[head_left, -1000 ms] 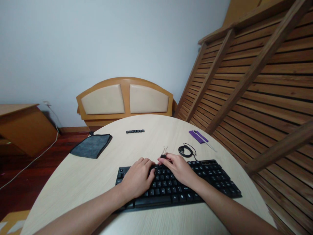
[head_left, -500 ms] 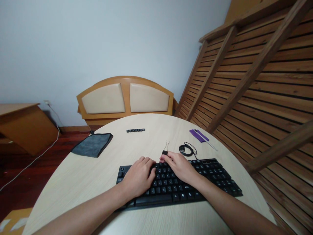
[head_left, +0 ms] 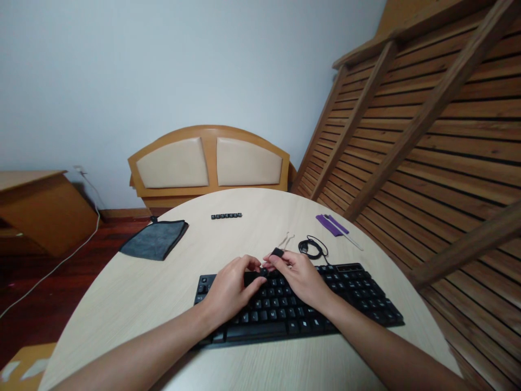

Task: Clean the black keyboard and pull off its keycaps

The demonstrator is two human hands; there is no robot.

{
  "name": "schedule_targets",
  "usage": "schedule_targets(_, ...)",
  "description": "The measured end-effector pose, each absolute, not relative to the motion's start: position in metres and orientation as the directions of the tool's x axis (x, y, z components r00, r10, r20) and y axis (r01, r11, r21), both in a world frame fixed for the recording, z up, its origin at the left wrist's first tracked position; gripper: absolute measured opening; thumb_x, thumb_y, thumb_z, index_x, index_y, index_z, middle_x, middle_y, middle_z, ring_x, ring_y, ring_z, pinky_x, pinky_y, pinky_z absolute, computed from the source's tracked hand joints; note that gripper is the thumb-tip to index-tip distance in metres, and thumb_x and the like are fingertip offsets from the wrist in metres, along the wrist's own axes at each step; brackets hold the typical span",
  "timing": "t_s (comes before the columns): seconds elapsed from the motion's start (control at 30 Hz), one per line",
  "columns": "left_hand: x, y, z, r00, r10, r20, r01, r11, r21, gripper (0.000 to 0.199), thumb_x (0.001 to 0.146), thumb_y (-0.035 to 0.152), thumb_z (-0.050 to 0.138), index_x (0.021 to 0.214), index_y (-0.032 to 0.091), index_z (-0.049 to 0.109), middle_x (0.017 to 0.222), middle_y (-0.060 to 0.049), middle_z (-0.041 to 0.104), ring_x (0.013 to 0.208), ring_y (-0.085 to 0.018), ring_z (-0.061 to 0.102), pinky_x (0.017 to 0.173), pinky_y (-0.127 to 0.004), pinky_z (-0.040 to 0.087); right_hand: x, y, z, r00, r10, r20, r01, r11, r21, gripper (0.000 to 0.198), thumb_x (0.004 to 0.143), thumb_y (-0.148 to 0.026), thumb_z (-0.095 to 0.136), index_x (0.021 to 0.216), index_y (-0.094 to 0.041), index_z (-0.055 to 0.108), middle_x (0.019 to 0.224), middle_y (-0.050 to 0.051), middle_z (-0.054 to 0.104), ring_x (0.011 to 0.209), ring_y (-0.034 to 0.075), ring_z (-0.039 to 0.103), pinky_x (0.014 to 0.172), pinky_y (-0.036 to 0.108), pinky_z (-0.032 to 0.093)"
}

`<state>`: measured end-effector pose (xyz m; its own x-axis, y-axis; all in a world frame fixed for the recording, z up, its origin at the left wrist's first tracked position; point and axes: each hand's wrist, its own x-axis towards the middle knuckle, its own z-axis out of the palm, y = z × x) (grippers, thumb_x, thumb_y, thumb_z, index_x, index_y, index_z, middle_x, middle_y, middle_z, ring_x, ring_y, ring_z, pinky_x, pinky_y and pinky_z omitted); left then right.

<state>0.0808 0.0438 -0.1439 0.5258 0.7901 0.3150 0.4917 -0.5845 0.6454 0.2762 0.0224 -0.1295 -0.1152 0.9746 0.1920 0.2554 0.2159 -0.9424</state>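
A black keyboard (head_left: 277, 331) lies on the table beneath both hands. My right hand (head_left: 299, 274) is closed on a keycap puller with a black handle (head_left: 277, 252); its two wire prongs (head_left: 288, 239) point up and away from the keys. Over the keyboard's upper rows, my left hand (head_left: 234, 288) pinches a small black keycap (head_left: 264, 271) between thumb and fingers. The fingertips of both hands nearly meet there, and the cap is partly hidden. Farther back, several loose black keycaps (head_left: 226, 216) stand in a neat row.
On the round table (head_left: 122, 326), a grey cloth (head_left: 154, 240) lies at left. A coiled USB cable (head_left: 311, 247) sits behind the keyboard. At right, a slim white-handled brush (head_left: 345, 234) rests on a purple cloth (head_left: 331, 225). Wooden slats (head_left: 427, 146) lean beside the table.
My left thumb and fingers have lifted from the keys into a pinch around a keycap. The puller in my right hand has tilted, its prongs swinging to the right.
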Motion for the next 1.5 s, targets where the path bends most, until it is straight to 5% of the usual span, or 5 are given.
schedule_targets(0.87,0.0789,0.0466,-0.1454,0.523,0.757,0.392,0.348,-0.609,0.712,0.015,0.091,0.017,0.058,0.105,0.023,0.062,0.104,-0.002,0.067,0.097,-0.019,0.061,0.086,-0.034,0.049,0.2770,0.0278,-0.1354,-0.106,0.989,0.101,0.181,0.120,-0.976,0.049,0.086,-0.061,0.058,0.089,-0.014,0.074,0.082,0.007,0.075,0.080,0.021,0.070,0.077,0.032,0.055)
schedule_targets(1.07,0.0781,0.0472,-0.1447,0.592,0.672,0.446,0.321,-0.704,0.634,0.025,0.093,0.014,0.057,0.113,0.027,0.062,0.109,-0.002,0.069,0.102,-0.019,0.061,0.090,-0.036,0.049,0.2761,0.0277,-0.1353,-0.080,0.987,0.143,0.223,0.157,-0.962,0.045,0.088,-0.056,0.058,0.079,-0.014,0.073,0.079,0.007,0.073,0.078,0.020,0.068,0.075,0.030,0.052)
schedule_targets(1.5,0.0770,0.0486,-0.1514,0.651,0.559,0.514,0.294,-0.809,0.508,0.025,0.096,0.017,0.056,0.118,0.027,0.061,0.114,-0.002,0.069,0.105,-0.018,0.063,0.090,-0.034,0.052,0.2783,0.0260,-0.1359,-0.150,0.982,0.113,0.221,0.145,-0.964,0.043,0.091,-0.053,0.055,0.095,-0.015,0.074,0.082,0.005,0.073,0.085,0.020,0.068,0.076,0.030,0.050)
